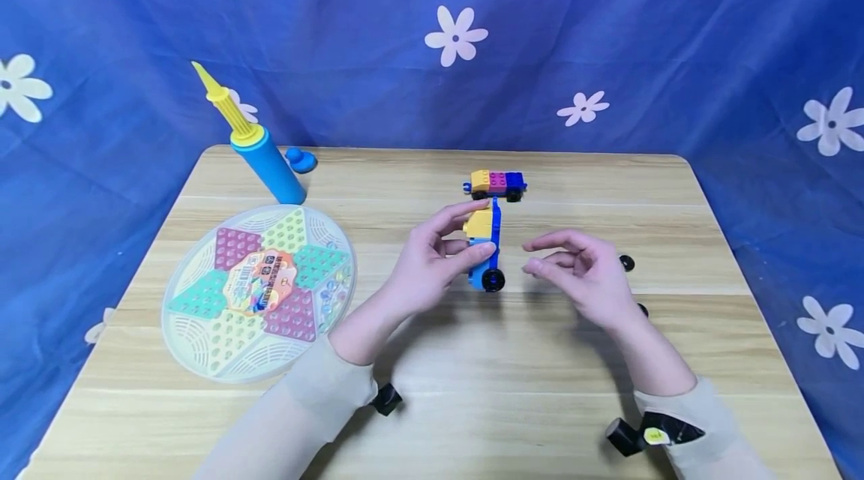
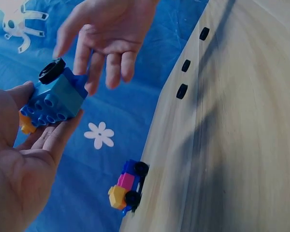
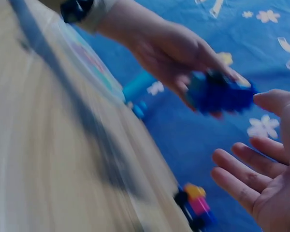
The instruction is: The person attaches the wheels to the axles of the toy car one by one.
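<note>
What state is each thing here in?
Toy car: gripped by left hand, off the table, one wheel clearly visible.
Right hand: holding nothing.
Other car: on the table, wheels fitted.
Three loose wheels: on the table, unattached.
Pump: standing, pointed end up.
Small blue piece: on the table by the pump.
Game board: lying flat.

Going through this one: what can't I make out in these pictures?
- Right wrist view: the fine detail of the held toy, lost to blur.
- Head view: part of one loose wheel, hidden by the right forearm.
- Head view: the small print on the game board's label, too small to read.
- Left wrist view: part of the left hand, cut off by the left edge.
</note>
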A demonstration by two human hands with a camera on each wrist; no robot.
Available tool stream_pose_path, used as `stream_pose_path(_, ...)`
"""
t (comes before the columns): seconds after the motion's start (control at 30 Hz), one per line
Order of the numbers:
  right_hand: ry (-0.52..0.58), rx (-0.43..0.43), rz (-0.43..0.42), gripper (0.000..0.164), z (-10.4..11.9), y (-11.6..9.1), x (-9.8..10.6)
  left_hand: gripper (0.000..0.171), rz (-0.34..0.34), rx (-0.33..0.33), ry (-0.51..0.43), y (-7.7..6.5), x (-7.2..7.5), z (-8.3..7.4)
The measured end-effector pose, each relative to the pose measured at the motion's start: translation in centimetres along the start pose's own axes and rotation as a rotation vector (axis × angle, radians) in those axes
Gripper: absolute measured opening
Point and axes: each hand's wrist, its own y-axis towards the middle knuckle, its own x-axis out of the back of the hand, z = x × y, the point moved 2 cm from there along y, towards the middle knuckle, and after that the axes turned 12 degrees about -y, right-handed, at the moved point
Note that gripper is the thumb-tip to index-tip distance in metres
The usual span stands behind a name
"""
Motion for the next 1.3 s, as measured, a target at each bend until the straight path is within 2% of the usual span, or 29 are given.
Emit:
stream_pose_path(0.23,-0.232,-0.04,-0.032,0.028,-2.7,-0.1,3.7,0.051,-0.011,0.022,-0.004,-0.3,1.0,0.2)
stream_pose_path(0.4,-0.49,-0.036,0.021,0.031,-4.9,-0.3,5.6,0.054,-0.018,0.032,-0.001,-0.6,1.6,0.2)
stream_pose_path(0.57,-0.655,-0.03,0.077,0.036,-7.1,-0.9,6.3,0.055,-0.011,0.034,0.0,-0.8,1.9,0.2)
stream_pose_path(0.77,-0.732,-0.026,0.121,0.036,-8.8,-1.1,6.0,0.055,0.001,0.031,-0.001,-0.9,2.0,0.3)
stream_pose_path(0.97,-0.79,-0.015,0.158,0.032,-9.3,-0.8,5.4,0.056,0.0,0.04,0.022,-0.9,1.9,0.4)
stream_pose_path(1.17,-0.752,-0.002,0.124,0.029,-8.7,-0.7,5.1,0.057,0.006,0.053,0.02,-0.9,1.6,0.4)
stream_pose_path(1.3,-0.703,0.052,0.074,0.029,-6.9,-0.4,4.6,0.058,0.011,0.051,0.013,-0.9,1.4,0.4)
